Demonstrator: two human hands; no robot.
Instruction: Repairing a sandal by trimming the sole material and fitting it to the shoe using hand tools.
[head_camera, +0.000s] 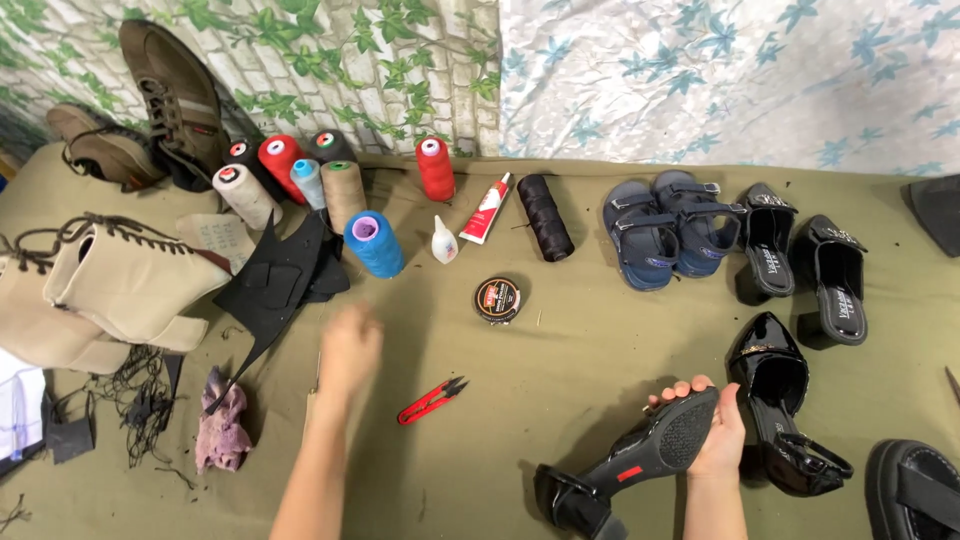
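My right hand (715, 425) grips a glossy black high-heeled sandal (640, 455) by its forepart, sole turned up and heel pointing toward the lower left. My left hand (348, 350) is blurred and stretched out over the olive cloth, holding nothing, a little left of the red thread snips (432, 399) and below the black leather pieces (275, 285). The matching black heeled sandal (775, 385) lies just right of my right hand.
Several thread cones (300, 185), a blue spool (375, 243), a red spool (435, 168), a black spool (545, 216), a glue tube (485, 208), a small white bottle (444, 241) and a polish tin (497, 299) lie ahead. Blue sandals (660, 228), black mules (805, 262), beige boots (110, 285), brown shoes (175, 95), a purple rag (222, 425).
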